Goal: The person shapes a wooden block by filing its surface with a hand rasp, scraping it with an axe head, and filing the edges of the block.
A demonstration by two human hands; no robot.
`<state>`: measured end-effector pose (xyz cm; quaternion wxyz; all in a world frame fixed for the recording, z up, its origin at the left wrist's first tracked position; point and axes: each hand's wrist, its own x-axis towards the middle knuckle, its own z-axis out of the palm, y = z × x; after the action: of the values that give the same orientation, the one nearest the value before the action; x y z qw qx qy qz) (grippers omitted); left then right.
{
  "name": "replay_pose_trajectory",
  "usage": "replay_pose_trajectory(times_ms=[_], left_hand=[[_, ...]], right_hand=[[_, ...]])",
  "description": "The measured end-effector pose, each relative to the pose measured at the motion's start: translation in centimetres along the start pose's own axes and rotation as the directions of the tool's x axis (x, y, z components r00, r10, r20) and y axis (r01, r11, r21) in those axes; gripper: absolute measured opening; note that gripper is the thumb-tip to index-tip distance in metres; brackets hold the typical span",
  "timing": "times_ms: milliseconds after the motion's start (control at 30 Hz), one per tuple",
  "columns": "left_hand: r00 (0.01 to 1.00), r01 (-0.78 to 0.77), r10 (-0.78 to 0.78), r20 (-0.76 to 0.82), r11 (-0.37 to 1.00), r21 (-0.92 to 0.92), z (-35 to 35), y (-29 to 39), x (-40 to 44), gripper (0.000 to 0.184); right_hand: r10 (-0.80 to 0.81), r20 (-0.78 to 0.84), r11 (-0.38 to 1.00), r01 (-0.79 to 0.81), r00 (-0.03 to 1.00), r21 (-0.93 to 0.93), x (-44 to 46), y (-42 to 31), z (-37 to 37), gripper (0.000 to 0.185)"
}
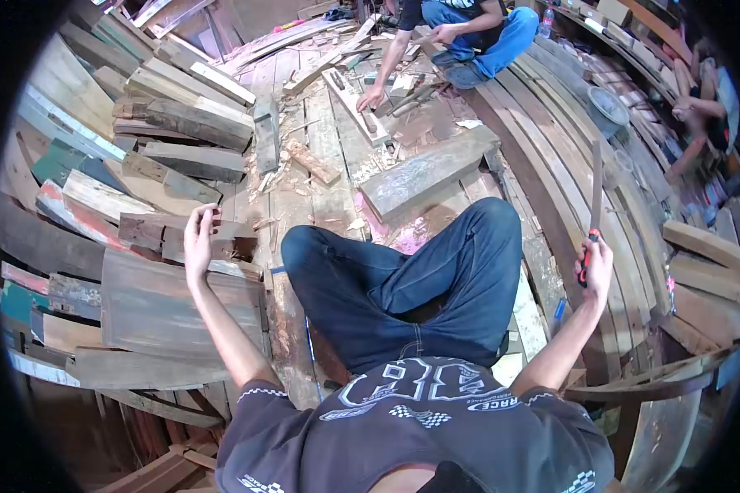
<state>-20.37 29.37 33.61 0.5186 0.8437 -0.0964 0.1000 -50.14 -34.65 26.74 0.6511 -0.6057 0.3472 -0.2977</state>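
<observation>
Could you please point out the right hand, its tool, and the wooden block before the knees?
Right hand [599, 267]: head view, middle of the hand.
Tool [596, 191]: head view, blade.
Wooden block [427, 169]: head view, top face.

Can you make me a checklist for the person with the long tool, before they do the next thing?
1. Right hand gripping the long tool by its red-and-black handle: ok.
2. Tool pointing away from the person's legs: ok.
3. Left hand holding anything: cannot tell, too small to see.
4. Co-worker's hand well apart from the tool: ok.
5. Wood chips cleared away: not ok, some lie near the thick wooden block.
</observation>
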Motion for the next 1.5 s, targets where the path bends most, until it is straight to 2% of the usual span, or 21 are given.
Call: replay_pose_trajectory(times_ms=[33,133,233,400,500,600,633,700,767,833,867,900,967,1000,1167,1200,1267,1300,1333,1433,1500], left_hand=[[0.999,-0.044,0.045,0.021,0.998,-0.041,-0.1,-0.2,0.3,0.029],[0.995,-0.064,0.061,0.084,0.997,0.041,0.5,1.7,1.3,0.028],[0.987,-0.087,0.074,0.146,0.992,0.089,2.0,2.4,3.0,0.028],[0.963,-0.093,0.06,0.264,0.989,0.113,6.2,2.9,5.3,0.028],[0.922,-0.089,0.064,0.381,0.995,0.05,9.4,0.1,8.1,0.028],[0.918,-0.009,0.021,0.395,0.999,-0.034,14.2,-2.0,10.9,0.028],[0.917,0.059,-0.024,0.398,0.995,-0.076,16.0,-3.0,11.6,0.028],[0.921,0.018,0.028,0.388,0.993,-0.115,19.6,-6.8,13.5,0.028],[0.909,0.174,-0.097,0.406,0.972,-0.157,23.4,-10.0,14.8,0.031],[0.891,0.194,-0.134,0.433,0.976,-0.098,27.0,-14.0,16.1,0.034],[0.88,0.181,-0.133,0.456,0.981,-0.064,28.5,-16.2,16.5,0.04],[0.887,0.099,-0.103,0.449,0.995,0.033,30.2,-19.8,17.3,0.046],[0.915,0.082,-0.125,0.384,0.989,0.126,31.1,-19.5,16.8,0.049],[0.911,0.072,-0.134,0.389,0.983,0.171,31.3,-20.0,16.8,0.048],[0.884,0.013,-0.167,0.436,0.942,0.334,32.3,-24.6,16.5,0.043],[0.871,-0.008,-0.141,0.47,0.953,0.302,32.4,-25.5,16.7,0.043],[0.858,0.068,-0.209,0.469,0.951,0.301,32.2,-24.9,16.7,0.044],[0.852,0.104,-0.242,0.465,0.947,0.304,31.8,-24.0,17.0,0.045],[0.896,0.027,-0.113,0.43,0.979,0.201,31.3,-22.9,16.8,0.045],[0.925,-0.069,-0.01,0.38,0.978,0.195,32.4,-24.1,16.8,0.044],[0.903,-0.018,-0.071,0.423,0.979,0.202,33.0,-23.9,17.0,0.04]], right_hand=[[-0.014,0.009,0.999,0.015,1.0,-0.044,0.2,0.3,-0.3,0.01],[-0.03,0.074,0.99,0.04,0.997,-0.139,0.8,1.0,-0.6,0.011],[0.013,0.026,0.988,-0.009,1.0,-0.156,0.4,0.1,0.7,0.015],[-0.084,0.148,0.996,0.079,0.985,0.04,2.6,1.1,3.6,0.009],[-0.014,0.255,0.989,-0.024,0.967,0.147,2.5,-0.9,9.0,0.007],[0.118,0.506,0.912,-0.295,0.855,0.286,3.3,-1.1,17.0,0.009],[0.185,0.573,0.874,-0.4,0.798,0.276,4.1,0.5,19.7,0.009],[0.259,0.649,0.872,-0.462,0.716,0.162,6.3,5.4,25.3,0.011],[0.463,0.55,0.872,-0.467,0.696,-0.144,6.5,8.4,31.0,0.013],[0.427,0.491,0.894,-0.273,0.759,-0.355,6.0,13.4,35.7,0.027],[0.32,0.507,0.879,-0.051,0.8,-0.474,7.0,18.7,37.3,0.031],[0.214,0.542,0.803,0.169,0.813,-0.571,7.5,22.8,38.5,0.036],[0.147,0.516,0.623,0.326,0.844,-0.711,4.9,21.3,40.2,0.04],[0.216,0.512,0.602,0.299,0.832,-0.74,4.8,21.8,40.8,0.041],[0.226,0.532,0.467,0.389,0.816,-0.794,2.9,22.1,41.3,0.042],[0.226,0.541,0.438,0.411,0.81,-0.799,2.5,22.3,41.2,0.042],[0.085,0.684,0.403,0.603,0.725,-0.689,2.6,25.9,39.8,0.038],[0.076,0.689,0.402,0.611,0.72,-0.682,2.4,26.0,40.0,0.035],[0.066,0.695,0.4,0.619,0.716,-0.676,2.0,25.9,40.3,0.031],[0.092,0.67,0.396,0.59,0.737,-0.703,2.5,27.6,41.0,0.032],[0.081,0.651,0.409,0.571,0.755,-0.712,2.7,28.5,41.4,0.031]])
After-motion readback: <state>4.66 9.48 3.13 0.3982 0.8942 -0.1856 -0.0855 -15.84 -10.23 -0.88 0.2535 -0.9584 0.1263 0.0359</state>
